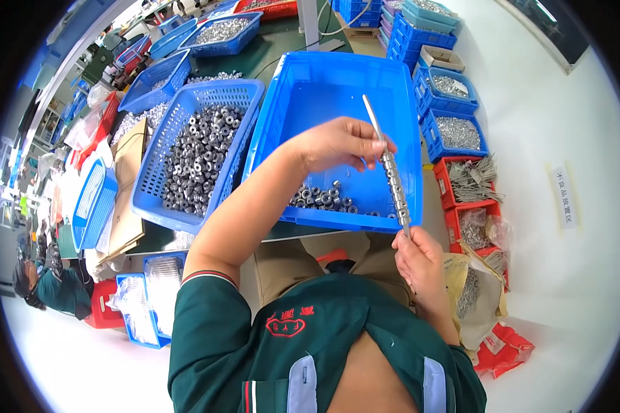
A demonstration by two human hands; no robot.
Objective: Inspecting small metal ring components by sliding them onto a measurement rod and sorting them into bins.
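Observation:
My right hand point(420, 265) grips the lower end of a slim metal rod point(371, 113), which slants up and to the left above a blue bin point(408, 89). Several shiny metal rings point(395, 184) are threaded in a row along the rod. Thumb and fingers of my left hand point(344, 143) close around the rod at the top of that row; whether they also pinch a single ring is hidden. Beneath my left forearm, a small heap of loose metal rings point(324, 198) lies in the near part of the bin.
To the left stands a perforated blue basket point(143, 180) full of darker metal rings point(200, 155). Further baskets of parts line the table's far side. Along the right wall are stacked blue crates point(455, 103) and red bins point(455, 180). Another person point(58, 292) is at far left.

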